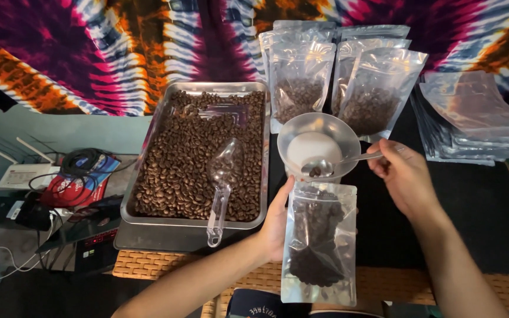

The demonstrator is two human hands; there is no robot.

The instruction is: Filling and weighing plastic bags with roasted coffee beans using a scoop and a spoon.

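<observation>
The bag (319,244) is clear plastic and has dark coffee beans in the bottom. It stands up near the front edge of the table, just in front of the bowl (318,141). The left hand (277,221) holds the bag by its left side, with the thumb up along the edge and the fingers hidden behind the bag.

The right hand (405,176) is closed around the handle of a metal spoon (340,163). The round end of the spoon has a few beans in it. It sits at the front rim of the bowl, right above the top of the bag.

The bowl is see-through and round, with a white bottom showing inside.

To the left is a metal tray (148,176) full of brown beans. A clear scoop (222,182) lies on the beans, with its handle sticking out over the front edge of the tray.

Behind the bowl stand more filled bags (340,79), close together in rows. On the right is a pile of flat empty bags (478,118). A bright tie-dye cloth (89,47) covers the back. Far left are a white router (22,175) and some wires (81,160).
</observation>
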